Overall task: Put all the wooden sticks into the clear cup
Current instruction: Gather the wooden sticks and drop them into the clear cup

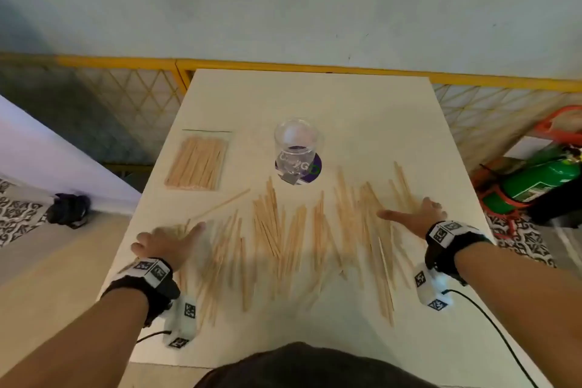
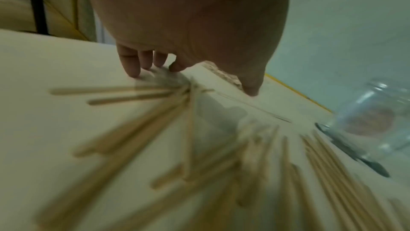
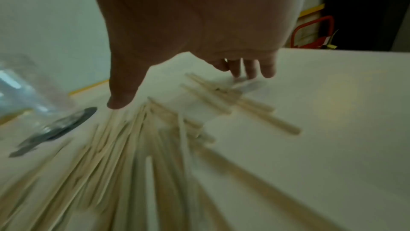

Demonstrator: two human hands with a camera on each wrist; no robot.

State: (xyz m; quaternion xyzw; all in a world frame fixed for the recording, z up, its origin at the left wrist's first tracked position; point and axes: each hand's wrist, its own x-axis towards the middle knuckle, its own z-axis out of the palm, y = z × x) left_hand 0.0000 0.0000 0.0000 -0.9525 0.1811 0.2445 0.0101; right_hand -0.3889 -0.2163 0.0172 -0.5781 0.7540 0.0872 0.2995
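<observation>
Sticks (image 1: 293, 230) of pale wood lie scattered in a broad band across the near half of the white tabletop (image 1: 362, 110), most of them pointing roughly away from you. Your left hand (image 1: 167, 242) rests flat at the left end of the band with its fingers spread and the thumb stretched toward the middle; in the left wrist view its fingertips (image 2: 133, 71) press down on the ends of a few sticks and grip nothing. Your right hand (image 1: 415, 214) lies the same way at the right end, palm down, fingers straight on the sticks, thumb pointing inward, nothing held. The clear cup (image 1: 296, 148) stands upright beyond the middle of the band, between your two hands, on a dark round coaster (image 1: 310, 172), and looks to hold no sticks. To its left, well apart from it, a clear bag (image 1: 196, 161) of more sticks lies flat on the tabletop. A green cylinder (image 1: 535, 176) stands on the floor off to the right.
</observation>
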